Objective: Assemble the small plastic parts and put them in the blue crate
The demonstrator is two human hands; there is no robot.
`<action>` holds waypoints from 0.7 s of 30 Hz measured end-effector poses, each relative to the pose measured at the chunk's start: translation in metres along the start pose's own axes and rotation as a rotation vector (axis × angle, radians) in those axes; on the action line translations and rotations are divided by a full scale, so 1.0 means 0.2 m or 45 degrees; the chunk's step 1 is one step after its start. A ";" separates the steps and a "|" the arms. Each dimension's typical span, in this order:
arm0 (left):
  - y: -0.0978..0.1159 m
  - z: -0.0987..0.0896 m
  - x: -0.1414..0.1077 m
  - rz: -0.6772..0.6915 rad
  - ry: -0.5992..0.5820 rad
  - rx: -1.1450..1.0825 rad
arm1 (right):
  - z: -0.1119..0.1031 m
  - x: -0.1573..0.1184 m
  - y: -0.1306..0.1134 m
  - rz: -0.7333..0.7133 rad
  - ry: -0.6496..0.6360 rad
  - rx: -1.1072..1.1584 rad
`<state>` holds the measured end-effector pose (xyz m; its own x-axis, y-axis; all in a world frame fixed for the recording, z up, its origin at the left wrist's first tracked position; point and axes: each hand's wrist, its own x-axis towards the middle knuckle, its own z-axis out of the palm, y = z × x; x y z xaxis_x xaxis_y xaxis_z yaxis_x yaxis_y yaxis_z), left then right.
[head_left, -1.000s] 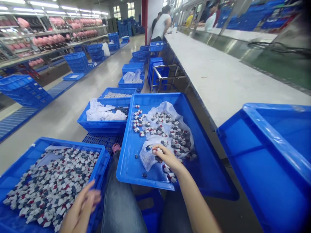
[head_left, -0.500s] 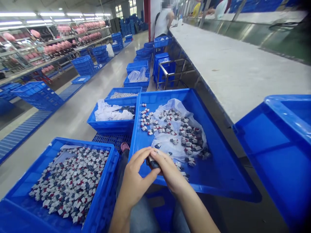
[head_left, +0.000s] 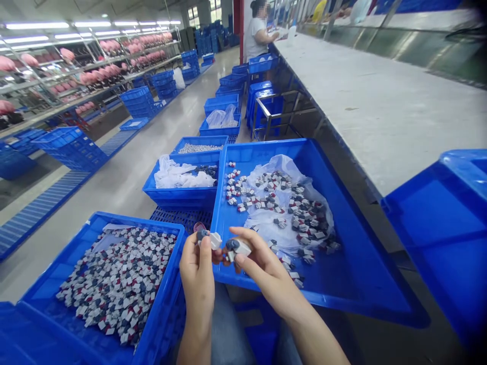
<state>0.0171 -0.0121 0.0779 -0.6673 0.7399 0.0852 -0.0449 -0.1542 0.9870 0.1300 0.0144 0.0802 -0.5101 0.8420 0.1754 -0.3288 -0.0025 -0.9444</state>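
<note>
My left hand (head_left: 198, 274) pinches a small white and dark grey plastic part (head_left: 215, 240) between thumb and fingers. Close beside it, my right hand (head_left: 264, 263) grips a similar white and dark grey plastic part (head_left: 242, 247). The two parts are slightly apart, above the near rim of a big blue bin (head_left: 361, 304). In that bin, many like parts (head_left: 304, 223), some with dark red, lie on and around a clear plastic bag (head_left: 262, 223). Another blue crate (head_left: 41, 294) at lower left holds a heap of similar parts (head_left: 122, 279).
A long pale workbench (head_left: 365, 96) runs along the right, with a blue crate (head_left: 437, 228) at its near end. Smaller crates (head_left: 182, 195) line up ahead, beside a metal frame (head_left: 268, 121). A person (head_left: 258, 33) stands at the bench's far end.
My hands were together around a dark part; now they have separated, each with its own white and grey part showing. The camera view has shifted slightly left.
</note>
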 end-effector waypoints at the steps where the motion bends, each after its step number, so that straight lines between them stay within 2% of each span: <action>1: 0.00 0.00 0.00 0.012 -0.006 0.025 | 0.01 0.00 0.00 -0.089 0.078 -0.107; 5: 0.02 -0.01 -0.03 0.060 -0.124 0.134 | 0.04 0.00 0.02 -0.487 0.348 -0.662; 8: 0.04 -0.02 -0.06 0.047 -0.220 0.200 | 0.05 0.00 0.05 -0.657 0.383 -0.864; 13: 0.05 -0.03 -0.09 0.012 -0.305 0.253 | 0.05 0.00 0.07 -0.652 0.424 -0.903; 18: 0.04 -0.03 -0.11 0.007 -0.411 0.244 | 0.06 -0.01 0.09 -0.552 0.347 -0.985; 21: 0.06 -0.01 -0.12 0.010 -0.419 0.274 | 0.07 -0.02 0.11 -0.522 0.306 -0.999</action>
<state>0.0315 -0.0327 0.0868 -0.3911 0.9152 0.0971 0.1396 -0.0453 0.9892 0.1144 0.0036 0.0625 -0.2649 0.7856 0.5591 0.2310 0.6147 -0.7542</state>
